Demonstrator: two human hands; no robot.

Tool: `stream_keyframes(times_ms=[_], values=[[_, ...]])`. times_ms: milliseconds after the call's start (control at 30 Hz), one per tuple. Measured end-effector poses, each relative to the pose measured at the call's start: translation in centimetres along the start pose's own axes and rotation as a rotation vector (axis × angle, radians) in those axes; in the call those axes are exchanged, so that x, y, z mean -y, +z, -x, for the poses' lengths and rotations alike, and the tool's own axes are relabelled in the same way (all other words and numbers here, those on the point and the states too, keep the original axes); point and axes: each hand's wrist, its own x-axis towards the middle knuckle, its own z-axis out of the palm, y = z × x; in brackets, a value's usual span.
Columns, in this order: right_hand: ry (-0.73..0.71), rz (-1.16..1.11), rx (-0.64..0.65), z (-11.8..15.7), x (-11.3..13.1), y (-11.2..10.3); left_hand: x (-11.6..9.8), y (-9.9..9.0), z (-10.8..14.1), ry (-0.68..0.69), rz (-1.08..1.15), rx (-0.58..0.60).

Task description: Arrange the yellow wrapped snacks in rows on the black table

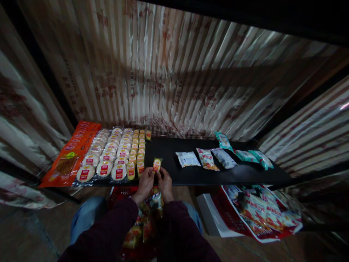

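Both of my hands meet over the front edge of a black shelf (163, 149). Between the fingertips of my left hand (146, 181) and my right hand (165, 182) stands a small yellow snack packet (157, 165) with a red and white label. Left of it, small yellow packets (140, 162) of the same look lie in rows. Beside those are rows of round white crackers (104, 168) in clear wrappers with red labels. A basket of mixed snack packets (133, 236) sits below my hands, partly hidden by my forearms.
An orange snack bag (72, 149) lies at the shelf's left end. On the right are white and blue packets (207, 158) and several green packets (245, 155). A red basket (231, 214) full of packets stands below, next to a white box (208, 214). Striped curtains (169, 80) hang behind.
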Motion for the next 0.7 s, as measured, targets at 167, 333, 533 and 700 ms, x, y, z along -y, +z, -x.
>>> stream_keyframes(times_ms=[167, 333, 533, 700], values=[[0.005, 0.085, 0.038, -2.2, 0.7, 0.2, -1.1, 0.5, -1.5, -0.031, -0.064, 0.000], [-0.025, 0.132, 0.046, -4.7, 1.0, 1.0, -1.3, 1.3, -3.6, -0.067, -0.072, -0.018], [-0.027, 0.112, 0.044, -7.7, 0.1, 2.5, -2.3, 2.1, -5.9, -0.101, -0.045, -0.020], [-0.017, 0.057, 0.045, -10.1, -1.0, 3.8, -2.8, 3.0, -8.0, -0.093, -0.063, -0.030]])
